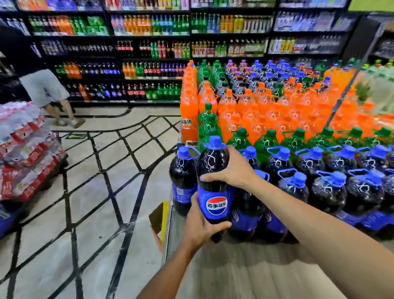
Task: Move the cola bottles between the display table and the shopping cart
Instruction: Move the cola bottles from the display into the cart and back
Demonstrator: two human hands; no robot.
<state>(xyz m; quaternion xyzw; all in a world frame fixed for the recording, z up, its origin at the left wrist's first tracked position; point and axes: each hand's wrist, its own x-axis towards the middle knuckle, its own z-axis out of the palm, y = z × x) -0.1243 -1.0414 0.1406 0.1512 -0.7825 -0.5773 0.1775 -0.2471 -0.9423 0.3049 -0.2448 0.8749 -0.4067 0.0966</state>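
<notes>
A large cola bottle [213,193] with a blue cap and blue label stands upright at the front left corner of the display table [230,272]. My right hand [230,170] grips its shoulder from the right. My left hand [201,226] grips its lower part, thumb across the front under the label. Another cola bottle [183,184] stands just left of it, and several more [328,184] fill the rows to the right. No shopping cart is in view.
Orange soda bottles [268,110] and green ones [209,124] cover the table behind the colas. A water pack stack [20,152] sits at the left. A person [37,72] stands by the drink shelves [151,49]. Tiled floor [92,210] lies open to the left.
</notes>
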